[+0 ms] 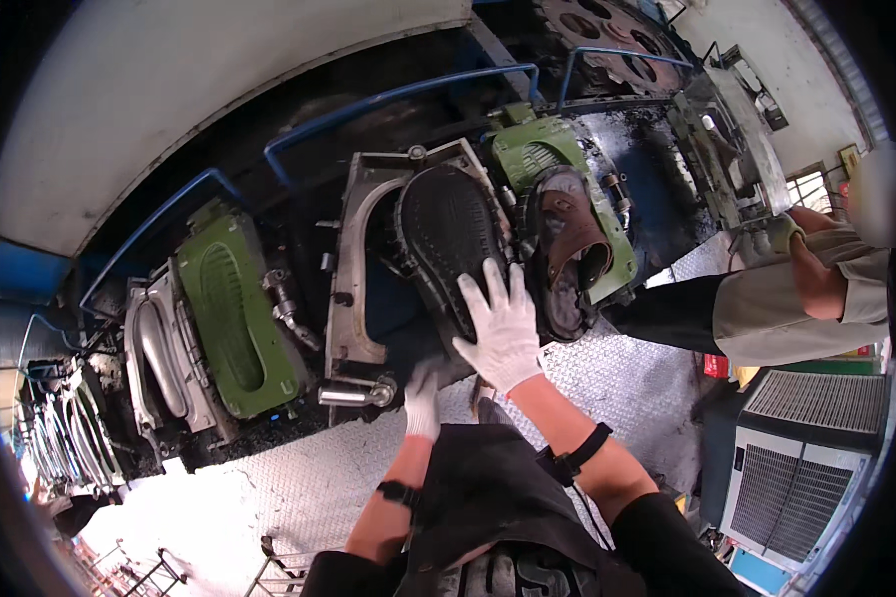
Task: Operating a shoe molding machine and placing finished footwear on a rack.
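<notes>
A black shoe sole point(451, 224) lies sole side up in an opened metal mould point(349, 289) in front of me. My right hand point(503, 333), in a white glove, is over the sole's near end with its fingers spread and nothing in it. I cannot tell whether its fingertips touch the sole. My left hand point(421, 400), also gloved, is near a metal cylinder fitting point(343, 395) at the mould's near corner; motion smears its fingers. Right of the sole, a brown strapped sandal point(573, 234) rests against a green mould half point(617, 244).
To the left stand another green mould half point(231, 308) and a silver one point(157, 358). Blue rails point(398, 95) run behind the moulds. At the right are a person in a beige apron point(801, 303) and a grilled cooling unit point(791, 497). The floor point(299, 488) is patterned metal plate.
</notes>
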Action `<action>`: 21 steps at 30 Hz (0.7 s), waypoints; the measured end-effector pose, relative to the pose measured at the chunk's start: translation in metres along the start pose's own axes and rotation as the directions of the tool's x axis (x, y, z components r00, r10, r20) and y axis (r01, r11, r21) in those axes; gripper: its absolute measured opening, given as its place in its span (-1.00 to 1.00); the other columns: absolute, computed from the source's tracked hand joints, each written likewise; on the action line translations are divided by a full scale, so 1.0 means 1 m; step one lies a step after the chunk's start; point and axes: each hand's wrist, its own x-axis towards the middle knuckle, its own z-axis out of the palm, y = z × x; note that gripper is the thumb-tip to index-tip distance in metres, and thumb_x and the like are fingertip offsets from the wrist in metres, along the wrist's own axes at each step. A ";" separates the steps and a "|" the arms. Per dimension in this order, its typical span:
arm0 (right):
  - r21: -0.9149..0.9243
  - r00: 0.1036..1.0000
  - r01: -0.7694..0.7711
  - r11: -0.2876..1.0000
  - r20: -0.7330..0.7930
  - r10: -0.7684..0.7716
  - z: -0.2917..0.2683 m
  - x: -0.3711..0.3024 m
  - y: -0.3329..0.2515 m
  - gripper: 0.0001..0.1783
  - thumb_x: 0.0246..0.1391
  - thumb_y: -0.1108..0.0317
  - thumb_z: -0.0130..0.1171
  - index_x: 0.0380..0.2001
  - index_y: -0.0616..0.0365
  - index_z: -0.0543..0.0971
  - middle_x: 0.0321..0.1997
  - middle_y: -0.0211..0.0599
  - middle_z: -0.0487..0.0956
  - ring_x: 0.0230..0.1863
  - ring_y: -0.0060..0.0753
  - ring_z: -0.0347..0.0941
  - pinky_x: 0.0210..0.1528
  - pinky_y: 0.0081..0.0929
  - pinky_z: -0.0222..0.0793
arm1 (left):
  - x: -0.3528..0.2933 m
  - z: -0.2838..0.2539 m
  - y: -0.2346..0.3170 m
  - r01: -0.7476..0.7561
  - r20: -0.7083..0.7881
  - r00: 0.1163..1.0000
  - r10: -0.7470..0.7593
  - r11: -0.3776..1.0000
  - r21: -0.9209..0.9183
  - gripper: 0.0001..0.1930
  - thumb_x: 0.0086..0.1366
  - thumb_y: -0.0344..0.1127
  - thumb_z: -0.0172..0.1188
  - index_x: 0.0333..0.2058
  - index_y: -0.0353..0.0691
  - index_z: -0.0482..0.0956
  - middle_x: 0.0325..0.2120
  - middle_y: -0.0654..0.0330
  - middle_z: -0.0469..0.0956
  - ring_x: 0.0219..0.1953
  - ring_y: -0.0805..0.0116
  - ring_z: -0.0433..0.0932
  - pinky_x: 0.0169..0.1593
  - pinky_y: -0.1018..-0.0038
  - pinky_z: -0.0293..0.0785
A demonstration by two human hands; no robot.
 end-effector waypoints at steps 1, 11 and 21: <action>0.014 1.000 0.029 0.999 0.009 -0.029 0.004 0.004 -0.015 -0.01 -0.33 0.10 0.44 0.25 -0.11 0.23 0.36 -0.06 0.09 0.34 0.26 -0.06 0.25 0.00 0.10 | 0.037 -0.002 -0.015 -0.186 -0.119 0.972 0.201 0.974 0.127 -0.60 0.35 -0.29 -0.10 0.08 -0.39 0.39 0.01 0.05 0.45 0.03 0.34 0.43 0.10 0.45 0.34; 0.092 0.998 -0.008 0.996 -0.069 0.014 0.009 0.021 -0.002 -0.10 -0.32 0.21 0.38 0.21 -0.17 0.30 0.33 -0.13 0.16 0.27 0.11 0.10 0.03 -0.08 0.28 | 0.091 0.049 0.004 -0.119 0.025 0.993 0.118 0.991 0.054 -0.60 0.36 -0.37 -0.07 0.16 -0.17 0.35 0.21 -0.01 0.28 0.21 0.15 0.33 0.18 0.36 0.34; 0.634 0.979 -0.055 0.771 -0.116 0.165 -0.046 0.031 0.025 -0.14 -0.22 0.35 0.27 0.26 0.07 0.25 0.31 -0.02 0.26 0.32 -0.01 0.17 0.31 -0.26 0.12 | 0.041 0.039 0.009 0.159 0.061 0.987 -0.149 0.965 -0.210 -0.58 0.37 -0.35 -0.07 0.19 -0.15 0.31 0.22 0.01 0.28 0.21 0.14 0.32 0.18 0.33 0.34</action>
